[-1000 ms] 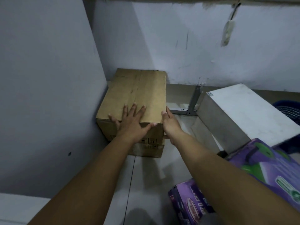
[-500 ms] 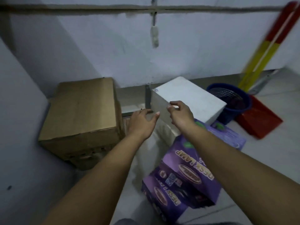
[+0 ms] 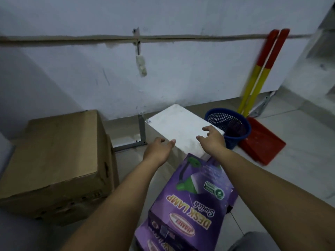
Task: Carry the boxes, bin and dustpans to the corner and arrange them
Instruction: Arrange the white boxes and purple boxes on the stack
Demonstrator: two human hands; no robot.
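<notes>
A large brown cardboard box (image 3: 54, 160) sits on the floor in the left corner, against the wall; dark print runs along its lower front, too blurred to read. Right of it, past a grey metal bracket (image 3: 141, 133), a white box (image 3: 181, 129) lies tilted, its near end resting on a purple box (image 3: 195, 192) printed "DESK LAMP" and "Switch", with a green lamp picture, a green lightning badge and a red oval brand mark that cannot be read. A second purple box (image 3: 150, 240) lies under it, its writing cut off. Behind the white box stands a blue mesh bin (image 3: 233, 127), and just beside it two red dustpans (image 3: 261, 144) with red-and-yellow handles lean on the wall. The left hand (image 3: 157, 151) reaches toward the white box's left side, fingers loosely spread and holding nothing. The right hand (image 3: 212, 140) is over the box's top, fingers slightly curled, gripping nothing that can be seen.
</notes>
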